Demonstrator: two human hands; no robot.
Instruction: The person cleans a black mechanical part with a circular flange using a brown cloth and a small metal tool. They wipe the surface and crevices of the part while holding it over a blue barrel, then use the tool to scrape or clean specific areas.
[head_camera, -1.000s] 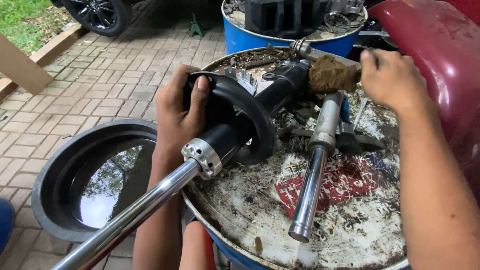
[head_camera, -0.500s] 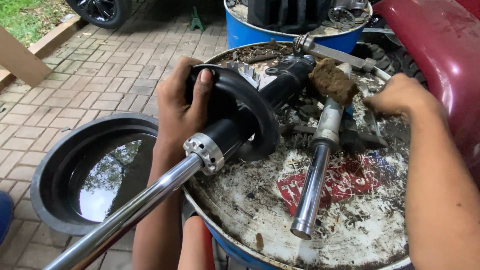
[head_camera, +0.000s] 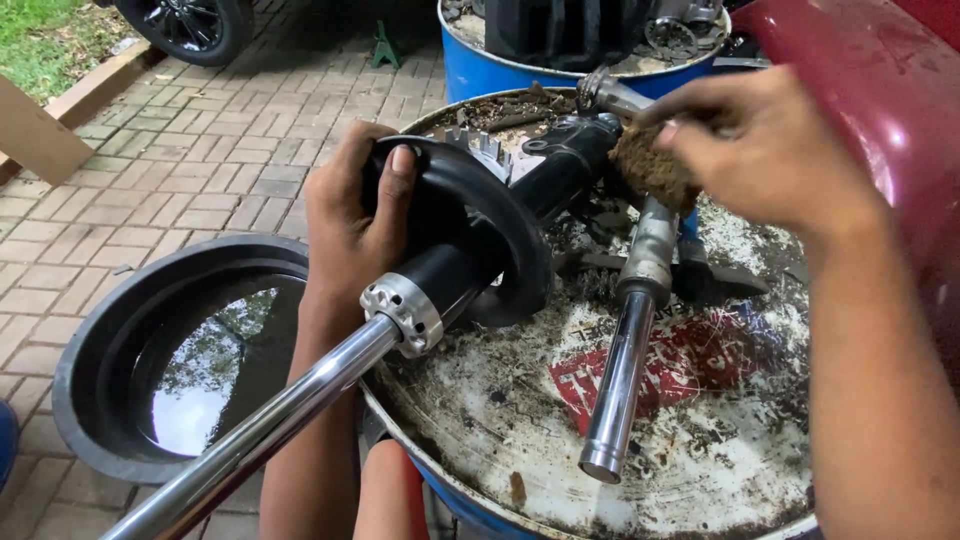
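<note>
The left hand (head_camera: 350, 225) is clamped around the black round spring seat of a black steel shock absorber strut with a chrome rod (head_camera: 470, 260), which lies across the left rim of a grimy white-topped drum (head_camera: 700, 440). The right hand (head_camera: 765, 155) pinches a brown dirty sponge (head_camera: 650, 165) beside the strut's far end, over the drum.

Soft, even daylight from the upper left fills a sharp picture, with glare streaks on the chrome rod (head_camera: 270, 425), sky reflected in the basin's water (head_camera: 200, 385), and slight motion blur on the right hand (head_camera: 765, 150).
</note>
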